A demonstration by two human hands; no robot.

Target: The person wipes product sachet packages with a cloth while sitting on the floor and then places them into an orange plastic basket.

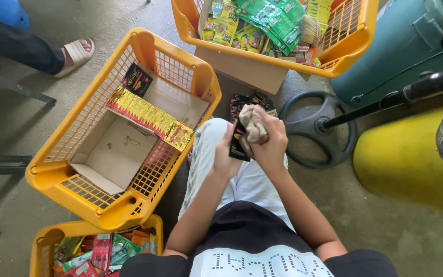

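A grey concrete floor [21, 128] runs under everything. At the centre, above the person's pale trouser leg, the two hands are close together: the left hand [225, 156] is clamped on a small flat black sachet [238, 146], and the right hand [268, 141] presses a crumpled beige cloth [252, 125] against it. Just beyond the hands, more dark sachets lie in a small pile [247, 101] on the floor.

To the left stands a large yellow plastic mesh basket [129, 202] lined with an open brown cardboard box [114, 154]; across it lies a long strip of gold-and-red sachets [149, 117], with a black packet [137, 80] at the far side. A second yellow basket [339, 54], far right, is heaped with green and yellow sachets [273, 20]. A third yellow basket [44, 243], near left, holds red and green packets [103, 251]. To the right lies a black steering wheel [316, 128], beside a yellow rounded drum [406, 164].
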